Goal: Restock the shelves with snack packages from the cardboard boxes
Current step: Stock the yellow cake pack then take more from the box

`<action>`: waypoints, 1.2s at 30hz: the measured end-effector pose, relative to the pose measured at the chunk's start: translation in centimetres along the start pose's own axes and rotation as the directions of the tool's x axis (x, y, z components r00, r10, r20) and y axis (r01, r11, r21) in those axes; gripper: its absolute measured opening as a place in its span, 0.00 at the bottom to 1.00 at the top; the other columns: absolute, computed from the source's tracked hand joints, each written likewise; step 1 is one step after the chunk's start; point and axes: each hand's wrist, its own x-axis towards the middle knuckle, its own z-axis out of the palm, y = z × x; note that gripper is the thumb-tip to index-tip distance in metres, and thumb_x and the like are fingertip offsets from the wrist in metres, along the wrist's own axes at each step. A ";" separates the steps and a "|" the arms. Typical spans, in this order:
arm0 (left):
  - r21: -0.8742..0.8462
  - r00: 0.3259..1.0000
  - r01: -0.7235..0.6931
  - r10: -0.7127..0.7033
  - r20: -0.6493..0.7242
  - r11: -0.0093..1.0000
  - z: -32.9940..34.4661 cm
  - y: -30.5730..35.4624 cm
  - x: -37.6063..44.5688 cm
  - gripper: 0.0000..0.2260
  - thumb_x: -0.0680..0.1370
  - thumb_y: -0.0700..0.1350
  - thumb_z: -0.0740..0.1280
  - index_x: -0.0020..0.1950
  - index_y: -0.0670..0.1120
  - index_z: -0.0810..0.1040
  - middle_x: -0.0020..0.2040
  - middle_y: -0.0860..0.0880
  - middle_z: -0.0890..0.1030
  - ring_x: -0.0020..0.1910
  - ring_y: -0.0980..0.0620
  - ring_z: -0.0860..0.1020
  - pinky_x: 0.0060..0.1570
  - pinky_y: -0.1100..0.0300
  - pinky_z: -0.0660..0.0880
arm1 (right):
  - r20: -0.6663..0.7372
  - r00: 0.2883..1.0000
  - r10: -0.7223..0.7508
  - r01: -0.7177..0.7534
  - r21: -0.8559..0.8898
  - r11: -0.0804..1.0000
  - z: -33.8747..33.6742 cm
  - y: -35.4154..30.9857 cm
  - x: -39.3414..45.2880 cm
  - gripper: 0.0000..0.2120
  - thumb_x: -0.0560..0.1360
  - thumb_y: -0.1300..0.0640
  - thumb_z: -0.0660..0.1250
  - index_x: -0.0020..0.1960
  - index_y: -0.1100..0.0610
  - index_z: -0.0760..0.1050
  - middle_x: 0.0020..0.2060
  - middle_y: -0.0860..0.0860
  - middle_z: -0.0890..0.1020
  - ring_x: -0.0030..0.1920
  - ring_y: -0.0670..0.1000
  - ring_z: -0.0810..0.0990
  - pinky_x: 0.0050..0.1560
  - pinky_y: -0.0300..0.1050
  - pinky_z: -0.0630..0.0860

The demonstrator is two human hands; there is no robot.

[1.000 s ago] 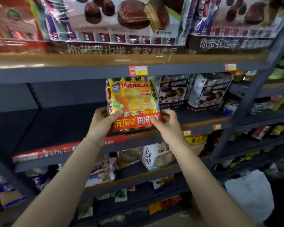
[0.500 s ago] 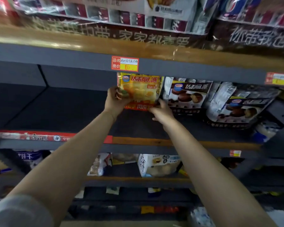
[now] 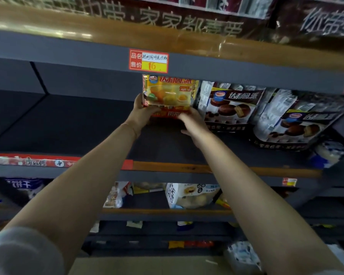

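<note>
A yellow and red snack package (image 3: 170,94) stands upright deep on the dark middle shelf (image 3: 87,124), right under the price tag (image 3: 148,60). My left hand (image 3: 144,111) grips its lower left corner. My right hand (image 3: 192,121) holds its bottom right edge, fingers over the red band. Just to the right stand dark chocolate-pie packages (image 3: 231,108) and another one (image 3: 298,124). No cardboard box shows clearly; a tan surface (image 3: 147,264) lies at the bottom edge.
The upper shelf's edge (image 3: 246,70) hangs low over the package. The left half of the middle shelf is bare. A lower shelf holds a white bag (image 3: 189,195) and small packs (image 3: 115,195). White plastic-wrapped goods (image 3: 240,255) lie at bottom right.
Both hands have pushed the yellow package from the shelf's front edge back to its rear, beside the chocolate-pie packages. My view has tilted down and closer.
</note>
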 end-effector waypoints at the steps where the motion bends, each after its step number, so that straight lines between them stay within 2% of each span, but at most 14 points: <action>1: 0.000 1.000 0.007 -0.007 -0.013 1.000 -0.2 0.1 -0.2 0.24 0.78 0.42 0.71 0.66 0.57 0.62 0.58 0.53 0.78 0.63 0.48 0.76 0.67 0.47 0.73 | -0.029 0.999 -0.016 0.016 0.010 1.000 0.1 -0.3 -0.3 0.09 0.78 0.56 0.63 0.58 0.52 0.75 0.50 0.50 0.78 0.53 0.52 0.77 0.62 0.61 0.76; 3: 0.007 0.999 0.002 -0.001 -0.044 1.000 -0.5 0.6 -1.1 0.22 0.77 0.43 0.72 0.69 0.50 0.69 0.58 0.50 0.80 0.59 0.50 0.79 0.60 0.51 0.78 | -0.078 0.994 -0.077 0.080 0.037 0.996 0.6 -0.7 -1.2 0.09 0.77 0.58 0.62 0.54 0.59 0.77 0.51 0.59 0.80 0.55 0.59 0.78 0.63 0.65 0.75; 6: 0.025 0.997 -0.008 0.010 -0.081 1.000 -1.1 1.2 -4.5 0.12 0.79 0.42 0.71 0.61 0.45 0.79 0.50 0.47 0.84 0.45 0.52 0.82 0.42 0.60 0.79 | -0.076 0.990 -0.120 0.133 0.196 0.972 2.0 -1.1 -3.9 0.07 0.78 0.58 0.63 0.46 0.51 0.79 0.52 0.54 0.82 0.60 0.56 0.79 0.60 0.57 0.78; 8: -0.019 0.997 -0.036 0.035 -0.063 0.999 -2.3 1.6 -7.6 0.06 0.80 0.40 0.69 0.56 0.43 0.81 0.43 0.46 0.84 0.39 0.51 0.83 0.42 0.58 0.80 | -0.058 0.988 -0.140 0.152 0.330 0.932 3.5 -1.3 -6.2 0.10 0.78 0.59 0.63 0.44 0.50 0.80 0.53 0.54 0.84 0.58 0.55 0.81 0.57 0.54 0.79; 10: -0.039 0.997 -0.067 0.066 -0.048 0.997 -4.2 1.8 -11.0 0.03 0.81 0.38 0.67 0.51 0.43 0.81 0.40 0.46 0.83 0.36 0.51 0.82 0.41 0.59 0.80 | -0.019 0.984 -0.175 0.170 0.374 0.912 5.3 -1.8 -9.0 0.13 0.79 0.62 0.63 0.40 0.51 0.81 0.46 0.53 0.85 0.51 0.55 0.84 0.50 0.51 0.79; 13: 0.011 0.996 -0.090 0.090 -0.005 0.996 -9.0 1.0 -16.0 0.06 0.81 0.37 0.67 0.46 0.44 0.81 0.38 0.47 0.82 0.36 0.50 0.82 0.41 0.59 0.79 | 0.089 0.965 -0.247 0.211 0.299 0.931 9.1 -2.3 -13.4 0.10 0.80 0.64 0.61 0.44 0.61 0.79 0.37 0.56 0.83 0.39 0.53 0.82 0.39 0.44 0.78; 16: 0.057 0.995 -0.097 0.098 -0.004 0.994 -16.2 -0.3 -20.7 0.06 0.80 0.36 0.67 0.45 0.43 0.81 0.38 0.47 0.82 0.36 0.49 0.81 0.42 0.58 0.79 | 0.219 0.929 -0.299 0.253 0.215 0.943 14.8 -2.9 -17.0 0.09 0.81 0.65 0.61 0.45 0.66 0.78 0.32 0.55 0.81 0.34 0.51 0.80 0.37 0.43 0.77; 19: 0.043 0.992 -0.044 0.049 -0.115 0.998 -25.4 -2.1 -25.2 0.08 0.81 0.35 0.66 0.44 0.44 0.80 0.37 0.47 0.82 0.34 0.50 0.80 0.42 0.56 0.76 | 0.402 0.865 -0.300 0.320 0.017 0.947 23.1 -3.8 -20.2 0.09 0.81 0.64 0.62 0.46 0.65 0.78 0.35 0.58 0.82 0.36 0.55 0.80 0.40 0.46 0.76; 22: -0.015 0.972 0.003 -0.006 -0.236 1.000 -35.7 -4.2 -30.1 0.07 0.81 0.37 0.66 0.45 0.43 0.80 0.37 0.47 0.82 0.33 0.52 0.79 0.42 0.56 0.76 | 0.560 0.796 -0.231 0.311 -0.050 0.949 33.2 -5.3 -23.8 0.10 0.81 0.63 0.62 0.43 0.58 0.79 0.34 0.54 0.81 0.34 0.50 0.79 0.40 0.43 0.76; 24: -0.079 0.941 0.025 -0.050 -0.334 0.997 -42.5 -5.8 -33.8 0.06 0.81 0.37 0.66 0.45 0.43 0.80 0.34 0.49 0.82 0.33 0.53 0.78 0.39 0.59 0.77 | 0.637 0.743 -0.206 0.349 -0.106 0.931 40.7 -6.1 -26.2 0.10 0.81 0.60 0.64 0.41 0.54 0.79 0.35 0.50 0.82 0.35 0.45 0.79 0.40 0.37 0.76; 26: -0.139 0.901 0.043 -0.098 -0.422 0.989 -49.0 -7.5 -37.6 0.07 0.82 0.38 0.66 0.45 0.43 0.79 0.31 0.51 0.81 0.31 0.54 0.78 0.36 0.60 0.77 | 0.694 0.696 -0.185 0.357 -0.110 0.928 48.2 -6.8 -28.7 0.10 0.79 0.54 0.65 0.40 0.51 0.80 0.36 0.49 0.82 0.39 0.48 0.80 0.45 0.43 0.77; 28: -0.215 0.852 0.041 -0.147 -0.503 0.976 -54.8 -9.2 -41.3 0.08 0.82 0.38 0.66 0.44 0.44 0.79 0.32 0.50 0.80 0.29 0.56 0.79 0.36 0.60 0.77 | 0.728 0.672 -0.135 0.289 -0.090 0.953 55.4 -7.3 -31.2 0.11 0.79 0.55 0.65 0.40 0.52 0.81 0.35 0.52 0.82 0.37 0.51 0.80 0.41 0.47 0.77; 32: -0.292 0.732 0.076 -0.252 -0.633 0.953 -64.7 -11.6 -48.4 0.06 0.83 0.40 0.65 0.47 0.43 0.78 0.38 0.45 0.80 0.34 0.51 0.79 0.39 0.59 0.77 | 0.800 0.600 -0.009 0.098 -0.062 0.993 67.3 -7.4 -36.0 0.11 0.82 0.63 0.62 0.43 0.61 0.79 0.33 0.57 0.80 0.29 0.51 0.78 0.32 0.42 0.76; 36: -0.302 0.612 0.087 -0.290 -0.735 0.949 -73.6 -12.9 -53.2 0.07 0.83 0.42 0.64 0.49 0.42 0.80 0.39 0.46 0.82 0.36 0.51 0.81 0.40 0.60 0.78 | 0.841 0.534 0.088 0.015 -0.114 0.993 76.9 -7.3 -38.4 0.11 0.82 0.59 0.62 0.44 0.59 0.80 0.34 0.56 0.82 0.32 0.52 0.80 0.37 0.46 0.76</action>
